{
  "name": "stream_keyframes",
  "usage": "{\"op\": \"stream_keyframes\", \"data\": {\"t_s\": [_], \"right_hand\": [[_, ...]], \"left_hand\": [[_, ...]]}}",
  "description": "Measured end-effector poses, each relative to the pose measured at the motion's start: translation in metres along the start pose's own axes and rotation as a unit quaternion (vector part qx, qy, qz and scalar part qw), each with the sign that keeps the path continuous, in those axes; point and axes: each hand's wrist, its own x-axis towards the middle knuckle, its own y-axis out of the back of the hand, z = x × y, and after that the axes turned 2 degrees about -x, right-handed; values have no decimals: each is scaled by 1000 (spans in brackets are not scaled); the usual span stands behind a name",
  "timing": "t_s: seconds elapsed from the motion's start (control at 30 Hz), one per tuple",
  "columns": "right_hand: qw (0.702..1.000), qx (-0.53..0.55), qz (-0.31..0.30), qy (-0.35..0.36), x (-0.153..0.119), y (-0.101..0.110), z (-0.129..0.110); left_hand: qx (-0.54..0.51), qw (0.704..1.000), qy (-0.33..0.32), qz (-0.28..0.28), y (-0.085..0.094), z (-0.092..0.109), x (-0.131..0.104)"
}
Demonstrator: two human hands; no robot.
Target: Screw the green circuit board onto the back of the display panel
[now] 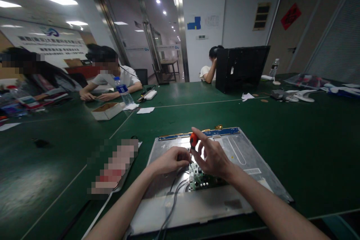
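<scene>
A flat metal panel (pixel 236 195) lies on the green table, with a blue circuit strip (pixel 227 132) along its far edge. On the panel sits a small green circuit board (pixel 197 182), partly covered by my right hand. My right hand (pixel 215 155) grips a red and black screwdriver (pixel 194 140), held upright with its shaft pointing down at the board's far left corner. My left hand (pixel 176 159) is closed, fingertips pinched beside the screwdriver shaft; what they hold, if anything, is hidden. Dark cables (pixel 174 204) run from the board toward the panel's near edge.
A phone-like object (pixel 116 168), blurred out, lies left of the panel with a white cable. Farther back are an open box (pixel 105 111), a water bottle (pixel 123 92), papers (pixel 145 110) and a black monitor (pixel 244 67). Several people sit around the table (pixel 174 114).
</scene>
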Motion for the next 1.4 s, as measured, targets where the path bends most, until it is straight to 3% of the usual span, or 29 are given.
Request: {"op": "stream_keyframes", "data": {"t_s": [1.4], "right_hand": [[1000,10,-16,-10,-2,-3,3]], "left_hand": [[-5,1000,4,-4,0,-1,0]]}}
